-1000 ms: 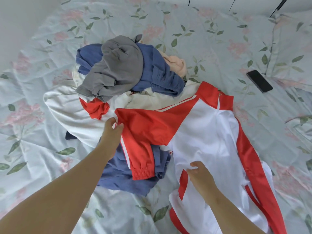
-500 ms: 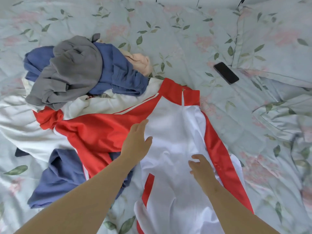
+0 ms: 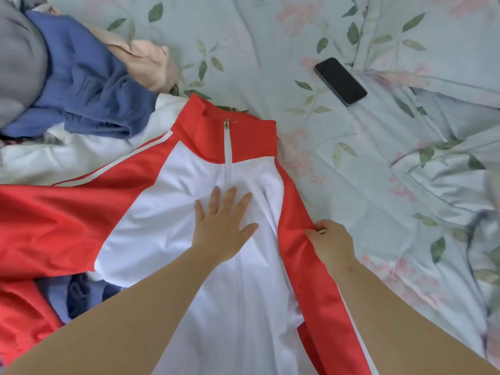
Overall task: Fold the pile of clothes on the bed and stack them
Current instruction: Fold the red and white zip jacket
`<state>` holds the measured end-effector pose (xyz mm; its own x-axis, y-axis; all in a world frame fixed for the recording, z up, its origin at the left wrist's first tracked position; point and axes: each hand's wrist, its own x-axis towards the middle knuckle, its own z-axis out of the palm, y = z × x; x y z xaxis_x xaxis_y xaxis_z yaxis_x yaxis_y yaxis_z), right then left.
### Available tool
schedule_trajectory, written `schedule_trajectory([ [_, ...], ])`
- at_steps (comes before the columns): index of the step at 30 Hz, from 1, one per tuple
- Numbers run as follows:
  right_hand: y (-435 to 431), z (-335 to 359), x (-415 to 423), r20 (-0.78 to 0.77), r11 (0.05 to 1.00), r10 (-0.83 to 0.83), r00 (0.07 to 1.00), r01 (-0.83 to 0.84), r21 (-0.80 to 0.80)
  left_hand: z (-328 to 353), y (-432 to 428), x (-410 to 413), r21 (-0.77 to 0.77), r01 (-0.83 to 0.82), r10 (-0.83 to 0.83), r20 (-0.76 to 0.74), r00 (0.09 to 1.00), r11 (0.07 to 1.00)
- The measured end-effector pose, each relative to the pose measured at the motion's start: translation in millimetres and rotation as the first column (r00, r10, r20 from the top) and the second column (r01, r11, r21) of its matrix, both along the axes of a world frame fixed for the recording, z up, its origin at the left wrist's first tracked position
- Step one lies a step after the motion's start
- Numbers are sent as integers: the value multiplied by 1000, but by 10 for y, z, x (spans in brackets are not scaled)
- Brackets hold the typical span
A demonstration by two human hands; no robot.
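A red and white zip jacket lies front up across the bed, collar away from me, its left sleeve stretched off to the left. My left hand presses flat on the white chest beside the zip, fingers spread. My right hand pinches the edge of the red right sleeve, which lies along the jacket's side. The pile of clothes sits at the upper left: a blue garment, a grey one and a peach one. More blue cloth shows under the left sleeve.
A black phone lies face up on the floral bedsheet to the upper right of the collar. A rumpled floral quilt bunches along the right side. A white garment lies under the pile.
The view has moved in closer and to the right. My left hand left the left sleeve and slid onto the chest. My right hand moved right and took hold of the red sleeve edge.
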<state>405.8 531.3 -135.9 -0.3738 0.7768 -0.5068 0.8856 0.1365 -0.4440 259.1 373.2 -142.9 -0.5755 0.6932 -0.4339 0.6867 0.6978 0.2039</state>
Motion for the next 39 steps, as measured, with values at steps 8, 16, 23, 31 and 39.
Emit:
schedule_trajectory([
  [8, 722, 243, -117, -239, 936, -40, 970, 120, 332, -194, 89, -28, -99, 11, -18, -64, 998, 995],
  [16, 176, 140, 640, 80, 955, -284, 956, 289, -68, -43, 358, 438, 169, -22, 51, -167, 985, 985],
  [23, 528, 175, 737, -331, 845, -516, 790, 532, -47, -65, 649, 525, 26, 34, -32, -56, 998, 999],
  [31, 815, 334, 866, -415, 876, -336, 846, 442, 192, 244, 982, 488, 415, 65, 10, -177, 984, 907],
  [39, 701, -99, 1443, -142, 698, -716, 684, 706, -120, -8, 1324, 608, -100, 152, -147, 61, 987, 983],
])
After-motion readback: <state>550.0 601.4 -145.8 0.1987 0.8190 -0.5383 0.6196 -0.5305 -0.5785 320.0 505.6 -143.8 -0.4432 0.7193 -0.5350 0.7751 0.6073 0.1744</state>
